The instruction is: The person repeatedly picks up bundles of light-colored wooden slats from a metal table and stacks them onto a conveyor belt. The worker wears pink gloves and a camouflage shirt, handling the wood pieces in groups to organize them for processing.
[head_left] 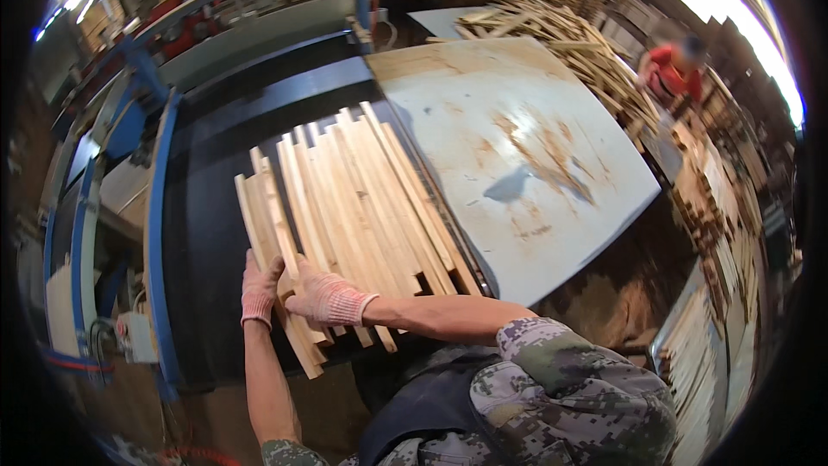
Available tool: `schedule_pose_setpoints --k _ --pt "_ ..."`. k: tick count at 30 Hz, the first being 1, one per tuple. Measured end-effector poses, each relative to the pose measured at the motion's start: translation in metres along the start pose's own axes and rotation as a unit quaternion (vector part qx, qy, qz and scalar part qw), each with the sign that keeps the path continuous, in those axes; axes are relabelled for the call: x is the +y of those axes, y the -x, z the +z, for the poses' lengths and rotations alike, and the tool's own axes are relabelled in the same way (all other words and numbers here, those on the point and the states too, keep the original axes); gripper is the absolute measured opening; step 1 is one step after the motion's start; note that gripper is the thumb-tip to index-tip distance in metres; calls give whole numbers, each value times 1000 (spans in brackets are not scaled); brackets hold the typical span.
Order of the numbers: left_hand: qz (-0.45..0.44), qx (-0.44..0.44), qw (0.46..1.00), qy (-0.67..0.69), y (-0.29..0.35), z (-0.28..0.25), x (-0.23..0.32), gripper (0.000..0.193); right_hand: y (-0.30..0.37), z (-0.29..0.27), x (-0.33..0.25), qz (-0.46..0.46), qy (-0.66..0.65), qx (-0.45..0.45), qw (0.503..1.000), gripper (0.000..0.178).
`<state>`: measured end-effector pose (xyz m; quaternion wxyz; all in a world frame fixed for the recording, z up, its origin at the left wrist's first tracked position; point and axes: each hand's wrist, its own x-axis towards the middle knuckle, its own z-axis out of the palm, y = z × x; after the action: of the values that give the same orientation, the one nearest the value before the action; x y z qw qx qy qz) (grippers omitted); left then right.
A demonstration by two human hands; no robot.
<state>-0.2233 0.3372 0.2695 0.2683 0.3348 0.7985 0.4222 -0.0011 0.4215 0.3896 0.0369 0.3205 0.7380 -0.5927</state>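
Wood strips: axis 11–5 o'clk | bulk ~1 o'clk fr R hand | L hand nearer L edge | fingers both touching strips, closed/not: can't tell

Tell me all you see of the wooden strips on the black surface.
The wooden strips are long, narrow and pale, apparently bare wood. They lie roughly side by side on the black surface, far ends angled left, with staggered ends and dark gaps between some. The gloved left hand and right hand touch those toward the left; whether either grips firmly is unclear.
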Motion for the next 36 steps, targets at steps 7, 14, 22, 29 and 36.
schedule_pose_setpoints --k 7,14,22,29,36 --pt "-6 43 991 -129 22 33 44 115 56 -26 107 -170 -66 187 965 95" --pt "-24 92 987 -130 36 39 32 117 181 -157 173 88 -186 314 927 38" --pt "-62 75 979 -180 34 58 51 115 122 -285 263 193 141 385 891 36" --pt "-114 160 919 -342 37 92 61 106 253 -406 457 335 406 421 739 24" --pt "-98 175 888 -413 61 112 88 80 472 -357 520 399 -51 707 581 39"
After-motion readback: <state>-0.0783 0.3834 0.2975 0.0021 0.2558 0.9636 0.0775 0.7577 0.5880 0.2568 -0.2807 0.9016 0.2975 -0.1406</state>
